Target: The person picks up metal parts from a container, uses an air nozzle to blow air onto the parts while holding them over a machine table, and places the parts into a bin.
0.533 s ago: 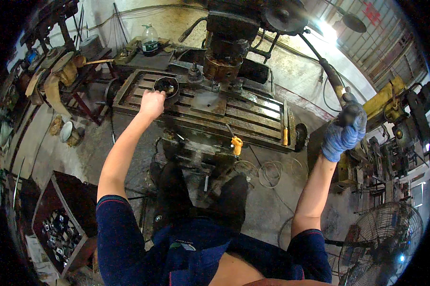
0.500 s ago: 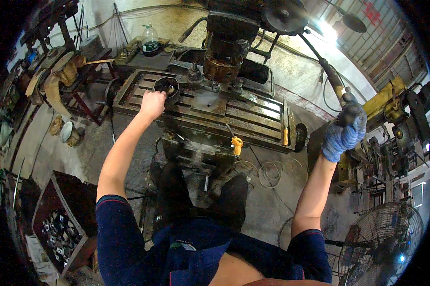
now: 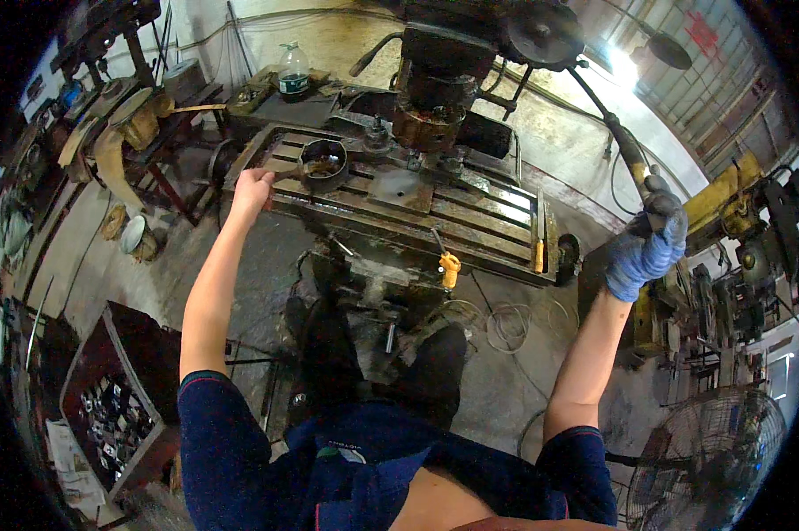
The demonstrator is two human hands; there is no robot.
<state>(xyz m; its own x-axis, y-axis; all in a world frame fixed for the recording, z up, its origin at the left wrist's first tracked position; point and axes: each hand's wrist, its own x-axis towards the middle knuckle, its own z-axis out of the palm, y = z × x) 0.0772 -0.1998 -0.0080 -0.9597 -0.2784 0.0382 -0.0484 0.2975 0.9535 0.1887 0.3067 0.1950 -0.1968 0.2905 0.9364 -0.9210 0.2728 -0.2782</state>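
Observation:
My bare left hand [image 3: 255, 189] is closed at the left front edge of the slotted machine table [image 3: 479, 232]; whatever its fingers hold, if anything, is too small to make out. Just right of it, a round dark bowl [image 3: 323, 165] with dark contents sits on the table. On the right, my right hand [image 3: 652, 246] wears a blue-grey work glove. Its fingers are wrapped round the lower end of a long lever [image 3: 628, 146] slanting down from the machine. Above the table hangs the machine's spindle head [image 3: 430, 124], over a flat metal plate [image 3: 401, 190].
A yellow-handled tool [image 3: 539, 252] lies at the table's right end. A yellow air gun [image 3: 450, 264] hangs at the front edge, near a coiled hose [image 3: 510, 327]. At lower left stands a box of metal parts [image 3: 116, 425]; at lower right, a caged fan [image 3: 709, 451].
My left hand has drawn back from the bowl, moving left and toward me, so the bowl's inside shows. My right hand remains on the lever. The view has shifted slightly.

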